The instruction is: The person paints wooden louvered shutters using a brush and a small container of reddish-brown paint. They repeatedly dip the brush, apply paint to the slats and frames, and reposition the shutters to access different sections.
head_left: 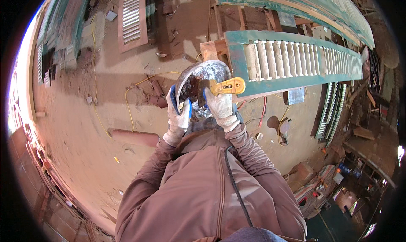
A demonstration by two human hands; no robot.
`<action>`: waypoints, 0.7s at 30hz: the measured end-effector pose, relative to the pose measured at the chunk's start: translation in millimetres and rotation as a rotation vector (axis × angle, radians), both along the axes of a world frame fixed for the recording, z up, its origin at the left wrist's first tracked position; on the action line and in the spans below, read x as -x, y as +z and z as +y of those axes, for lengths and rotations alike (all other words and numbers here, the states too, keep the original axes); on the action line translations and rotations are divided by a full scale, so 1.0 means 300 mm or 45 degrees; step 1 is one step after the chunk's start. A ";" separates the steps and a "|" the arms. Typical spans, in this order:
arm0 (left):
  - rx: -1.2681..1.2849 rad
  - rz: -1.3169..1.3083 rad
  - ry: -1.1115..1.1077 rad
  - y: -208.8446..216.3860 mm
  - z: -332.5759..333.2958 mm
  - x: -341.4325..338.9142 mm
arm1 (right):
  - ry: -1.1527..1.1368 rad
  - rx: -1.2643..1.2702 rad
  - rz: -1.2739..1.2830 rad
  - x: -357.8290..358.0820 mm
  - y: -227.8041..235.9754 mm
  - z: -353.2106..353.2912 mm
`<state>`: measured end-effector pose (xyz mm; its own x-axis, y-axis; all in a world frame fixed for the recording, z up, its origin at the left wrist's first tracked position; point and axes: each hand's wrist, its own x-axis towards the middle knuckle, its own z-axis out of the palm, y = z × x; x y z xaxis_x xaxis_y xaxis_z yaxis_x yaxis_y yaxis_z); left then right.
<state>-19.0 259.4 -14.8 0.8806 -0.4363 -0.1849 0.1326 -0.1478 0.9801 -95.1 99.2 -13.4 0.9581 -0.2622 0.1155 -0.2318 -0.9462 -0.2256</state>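
In front of my chest is a round metal bowl [206, 65], its inside smeared with dark and silvery stains. My left hand [177, 119], in a white glove with blue fingertips, is closed on the bowl's left near rim, thumb inside. My right hand [222, 108], gloved alike, is closed on a putty knife [230, 86] over the bowl. The knife's yellow handle points right, past the rim, and its dark blade lies over the bowl's inside. My right fingers grip it near where blade and handle meet; the exact hold is partly hidden.
A green-framed louvred shutter [292, 83] lies raised just right of the bowl, with more shutters [270, 5] behind it. A pinkish louvred panel [132, 20] stands far left. Yellow cord [127, 99] and a reddish-brown roll [134, 137] lie on the dusty floor.
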 end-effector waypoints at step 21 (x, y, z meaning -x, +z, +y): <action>0.042 0.371 0.284 -0.288 0.198 -0.387 | -0.714 0.108 -0.479 -0.249 -0.170 -0.439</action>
